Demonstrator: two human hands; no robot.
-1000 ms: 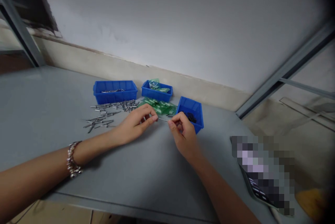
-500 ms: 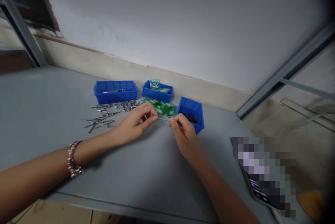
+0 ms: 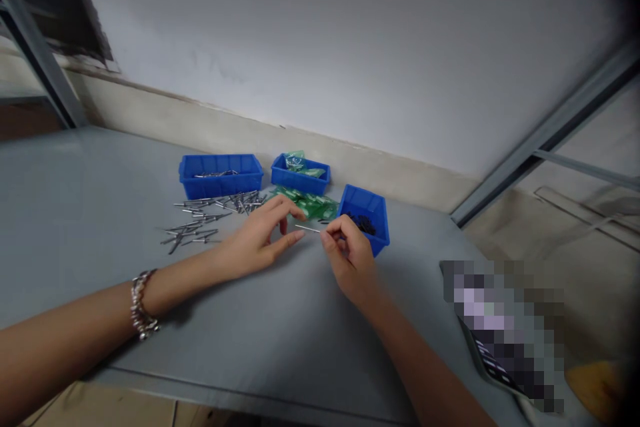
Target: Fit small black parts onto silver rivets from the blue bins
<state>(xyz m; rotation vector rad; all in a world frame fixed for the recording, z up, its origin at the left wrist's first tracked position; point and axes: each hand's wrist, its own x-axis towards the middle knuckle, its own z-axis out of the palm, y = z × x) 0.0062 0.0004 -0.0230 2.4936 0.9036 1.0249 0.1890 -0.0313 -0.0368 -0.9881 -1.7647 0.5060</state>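
Observation:
Thumb and fingers of my right hand point(image 3: 350, 254) pinch one end of a thin metal rod point(image 3: 307, 229), which points left above the table. Around the rod's free end, my left hand point(image 3: 265, 234) has its thumb and forefinger apart, holding nothing. To the left lies a loose spread of similar metal rods point(image 3: 187, 234), several with a thicker section. Behind my fingers are small green plastic packets point(image 3: 313, 204) in a pile. A blue bin of small black pieces point(image 3: 367, 224) stands just beyond my right hand, which partly covers it.
A long blue bin point(image 3: 220, 187) with metal rods stands at the back left. Beside it, another blue bin point(image 3: 323, 185) holds green packets. A phone-like device point(image 3: 493, 360), partly blurred out, lies at the right edge of the grey table point(image 3: 280, 347). The wall rises behind the bins.
My left thumb and forefinger have let go of the rod's left end and spread apart. The right hand still pinches the rod and has shifted slightly left.

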